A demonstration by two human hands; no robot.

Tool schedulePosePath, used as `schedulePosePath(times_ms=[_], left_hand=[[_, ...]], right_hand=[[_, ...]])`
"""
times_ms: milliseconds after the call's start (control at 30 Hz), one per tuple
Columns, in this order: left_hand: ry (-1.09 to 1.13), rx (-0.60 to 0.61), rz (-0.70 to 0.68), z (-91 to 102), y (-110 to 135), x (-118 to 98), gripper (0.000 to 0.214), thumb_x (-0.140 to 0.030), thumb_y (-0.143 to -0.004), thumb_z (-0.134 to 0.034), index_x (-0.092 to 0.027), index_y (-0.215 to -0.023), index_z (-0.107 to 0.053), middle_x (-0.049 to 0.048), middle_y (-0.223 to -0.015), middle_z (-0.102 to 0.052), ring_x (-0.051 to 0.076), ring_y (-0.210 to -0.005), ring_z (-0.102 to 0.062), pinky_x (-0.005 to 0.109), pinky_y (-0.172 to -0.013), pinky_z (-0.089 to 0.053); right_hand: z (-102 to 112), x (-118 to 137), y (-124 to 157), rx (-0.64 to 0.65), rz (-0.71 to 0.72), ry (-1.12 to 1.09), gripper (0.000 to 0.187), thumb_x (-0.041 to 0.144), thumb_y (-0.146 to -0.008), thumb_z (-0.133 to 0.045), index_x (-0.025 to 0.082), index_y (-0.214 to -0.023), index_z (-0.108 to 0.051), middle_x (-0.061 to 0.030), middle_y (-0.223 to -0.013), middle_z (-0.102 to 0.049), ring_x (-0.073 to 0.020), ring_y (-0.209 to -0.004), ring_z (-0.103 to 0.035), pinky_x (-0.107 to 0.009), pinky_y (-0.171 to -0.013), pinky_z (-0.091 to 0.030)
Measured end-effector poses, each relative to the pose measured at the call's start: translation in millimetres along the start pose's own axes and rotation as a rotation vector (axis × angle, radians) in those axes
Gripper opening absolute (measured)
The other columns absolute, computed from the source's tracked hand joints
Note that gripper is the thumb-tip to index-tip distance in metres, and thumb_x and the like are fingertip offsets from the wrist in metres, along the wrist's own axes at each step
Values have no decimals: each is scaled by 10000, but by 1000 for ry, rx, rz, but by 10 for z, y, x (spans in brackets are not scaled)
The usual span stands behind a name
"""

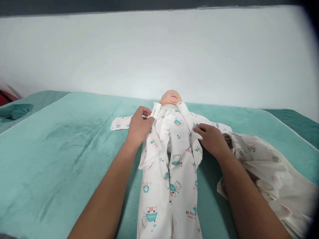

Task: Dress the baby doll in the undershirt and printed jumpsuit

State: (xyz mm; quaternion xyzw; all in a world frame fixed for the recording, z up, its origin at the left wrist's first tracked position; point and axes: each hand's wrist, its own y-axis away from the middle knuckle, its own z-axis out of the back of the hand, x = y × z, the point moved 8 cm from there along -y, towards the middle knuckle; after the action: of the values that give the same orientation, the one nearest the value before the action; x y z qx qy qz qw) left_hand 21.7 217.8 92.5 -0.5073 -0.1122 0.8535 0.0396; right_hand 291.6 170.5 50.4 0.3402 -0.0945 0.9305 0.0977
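A baby doll [171,97] lies on its back, its head toward the wall. It is dressed in a white printed baby jacket [151,152] whose front hangs open, over white printed trousers [178,159] pulled high up the chest. Between its fingers and thumb my left hand [140,124] pinches the jacket's front near the collar on the left. Lower on the opposite side, my right hand [210,136] is closed on the other jacket front. The doll's sleeves stretch out to both sides. Its hands and feet do not show.
The doll rests on a green plush bedspread [62,149] with pale seams. To the right, beside my forearm, lies a crumpled bundle of pale printed cloth [264,159]. A white wall [124,56] rises behind the bed. Something red [5,98] shows at the far left.
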Motion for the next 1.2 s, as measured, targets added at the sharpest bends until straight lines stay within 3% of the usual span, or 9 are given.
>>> schedulePosePath(times_ms=[200, 333, 500, 633, 767, 867, 967, 1067, 1200], left_hand=[[-417, 33, 33, 69, -90, 218, 259, -135, -736, -505, -241, -973, -515, 40, -1014, -663, 216, -799, -631, 349, -685, -467], [-806, 80, 65, 140, -73, 288, 385, -92, -755, -464, -227, -1116, -471, 133, -1098, -649, 295, -861, -663, 427, -724, -481], [-953, 150, 108, 228, -36, 324, 431, -48, -754, -440, -209, -1153, -464, 146, -1161, -599, 305, -953, -659, 415, -740, -503], [-979, 77, 19, 168, 0, 214, 532, -62, -777, -447, -193, -1292, -430, 174, -1235, -544, 337, -1083, -596, 446, -799, -498], [-867, -55, -277, -25, 45, -42, 545, -91, -882, -363, -195, -1416, -379, 154, -1398, -502, 305, -1257, -484, 468, -983, -421], [-734, 39, -437, -208, 41, -60, 462, -168, -973, -289, -256, -1399, -444, 72, -1461, -500, 243, -1358, -404, 444, -1097, -331], [-695, 112, -437, -283, -27, 56, 471, -224, -1002, -269, -305, -1443, -415, 22, -1519, -452, 238, -1417, -339, 481, -1143, -257], [-709, 90, -405, -288, -100, 134, 473, -257, -1008, -277, -320, -1460, -403, 20, -1505, -472, 237, -1394, -369, 467, -1138, -252], [-757, 31, -349, -297, -179, 185, 456, -277, -1005, -292, -320, -1431, -449, 35, -1409, -565, 250, -1275, -481, 430, -1069, -317]], right_hand=[[11, -345, -32, 197, 7, 354, 300, 406, -822, -518, 215, -609, -607, -54, -688, -666, -202, -653, -559, -306, -592, -324], [201, -692, -66, 187, -94, 489, 298, 434, -810, -538, 221, -641, -662, -83, -712, -688, -234, -652, -604, -326, -582, -348], [320, -888, -81, 141, -132, 526, 282, 409, -806, -516, 214, -658, -656, -90, -672, -660, -239, -635, -600, -338, -582, -367], [437, -668, -35, -128, -80, 480, 167, 328, -786, -528, 210, -851, -628, -118, -892, -661, -242, -721, -604, -350, -611, -413], [365, -23, 135, -379, 259, 293, 261, 261, -851, -489, 200, -1073, -613, -148, -1142, -619, -294, -1058, -585, -422, -889, -470], [103, 378, 205, -311, 516, 178, 400, 210, -920, -403, 188, -1294, -545, -139, -1326, -575, -285, -1273, -482, -454, -1057, -409], [-117, 497, 116, -197, 633, 147, 482, 167, -963, -299, 195, -1415, -463, -100, -1429, -535, -258, -1373, -410, -459, -1120, -358], [-202, 411, -78, -166, 599, 228, 507, 150, -964, -290, 197, -1445, -441, -81, -1474, -507, -274, -1402, -381, -482, -1118, -334], [-208, 316, -261, -187, 509, 314, 462, 185, -966, -328, 233, -1391, -504, -88, -1387, -588, -287, -1299, -481, -466, -1045, -367]])
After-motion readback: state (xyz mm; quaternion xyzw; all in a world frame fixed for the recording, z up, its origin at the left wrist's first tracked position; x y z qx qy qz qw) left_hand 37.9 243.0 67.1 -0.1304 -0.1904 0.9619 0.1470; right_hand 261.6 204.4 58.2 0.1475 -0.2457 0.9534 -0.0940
